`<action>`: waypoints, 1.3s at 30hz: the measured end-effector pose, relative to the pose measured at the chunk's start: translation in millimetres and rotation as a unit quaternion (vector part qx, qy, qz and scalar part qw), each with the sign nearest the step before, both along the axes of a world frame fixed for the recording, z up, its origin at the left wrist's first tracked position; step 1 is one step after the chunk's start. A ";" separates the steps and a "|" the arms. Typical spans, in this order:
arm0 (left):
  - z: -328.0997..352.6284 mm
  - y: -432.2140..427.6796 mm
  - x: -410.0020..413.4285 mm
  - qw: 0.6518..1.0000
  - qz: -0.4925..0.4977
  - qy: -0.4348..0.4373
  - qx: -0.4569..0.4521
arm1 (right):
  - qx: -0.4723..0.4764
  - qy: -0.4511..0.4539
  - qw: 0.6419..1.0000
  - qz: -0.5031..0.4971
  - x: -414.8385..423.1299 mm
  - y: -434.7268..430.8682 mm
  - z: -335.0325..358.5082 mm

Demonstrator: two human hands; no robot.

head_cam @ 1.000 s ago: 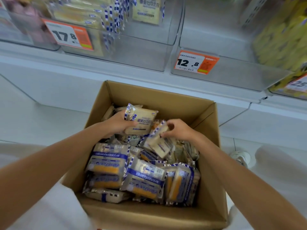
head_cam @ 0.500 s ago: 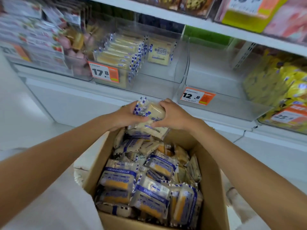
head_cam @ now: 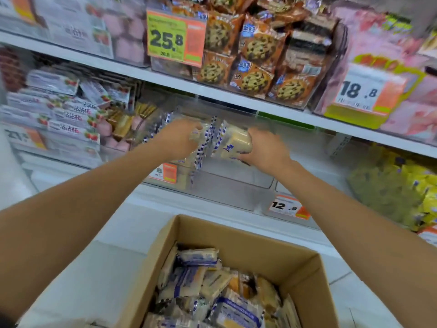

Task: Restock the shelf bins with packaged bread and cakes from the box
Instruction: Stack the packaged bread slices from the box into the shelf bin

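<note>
**Two bread packets held at the mouth of the clear bin**

To the left of the clear bin point(head_cam: 227, 195) lie flat glossy packs with strawberry prints point(head_cam: 71, 114), stacked one on another. Over the left half of the bin, the left hand point(head_cam: 177, 138) has its fingers curled on a second packet point(head_cam: 197, 136). The picture is blurred there, so I cannot say how firm this hold is. Behind this hand, inside the bin, stocked packets point(head_cam: 160, 129) seem to stand on edge in a row.

Over the middle of the bin is the bread packet point(head_cam: 233, 143). It is a pale, soft block in thin transparent film, with a seam checked in blue and white. The right hand point(head_cam: 264, 150) grips it from the right side and from under, with the fingers closed around its lower end. The packet therefore lies to the left of its grip. Its long axis is almost upright, leaning a little to the left.

I judge that the coming move is to lower this packet into the right part of the bin, and the right hand is the nearer one for that.

Below the bin, on the person's side, the cardboard box point(head_cam: 236, 229) stands open, with many more film packets inside.

To the right of the bin hangs an orange price tag point(head_cam: 287, 207), and further right are crinkled yellow packs point(head_cam: 421, 185).
</note>
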State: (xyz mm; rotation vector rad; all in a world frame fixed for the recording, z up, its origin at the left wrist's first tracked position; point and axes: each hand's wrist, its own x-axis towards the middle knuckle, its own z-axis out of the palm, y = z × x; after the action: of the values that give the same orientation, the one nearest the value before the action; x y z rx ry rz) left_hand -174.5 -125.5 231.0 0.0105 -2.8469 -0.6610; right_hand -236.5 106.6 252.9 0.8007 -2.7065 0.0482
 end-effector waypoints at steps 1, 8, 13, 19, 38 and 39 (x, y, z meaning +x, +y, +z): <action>-5.5 -4.5 -15.2 1.000 0.001 -0.006 -0.029 | 0.016 -0.004 1.000 -0.016 -17.0 -6.3 -9.3; -38.1 -21.9 -62.5 0.987 -0.012 -0.095 -0.131 | 0.089 -0.018 0.992 -0.084 -114.0 -50.0 -54.3; -45.2 -22.2 -60.1 0.991 -0.007 -0.075 -0.109 | 0.028 -0.030 0.986 -0.160 -120.1 -55.5 -74.6; -48.7 -23.2 -59.3 0.992 -0.008 -0.058 -0.112 | -0.179 -0.173 0.955 -0.159 -117.3 -58.9 -89.1; -33.4 -17.6 -52.8 0.998 0.016 -0.056 -0.029 | -0.155 -0.070 0.984 -0.050 -57.3 -43.3 -70.2; -29.4 -13.5 -48.7 0.999 0.024 -0.041 -0.023 | -0.145 -0.063 0.987 -0.031 -43.6 -38.5 -65.7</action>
State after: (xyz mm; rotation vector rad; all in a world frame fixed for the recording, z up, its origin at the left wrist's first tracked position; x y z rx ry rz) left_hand -223.2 -139.0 201.5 0.1016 -2.9292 -0.5984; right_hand -280.1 68.2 187.2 0.6434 -2.7490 0.4820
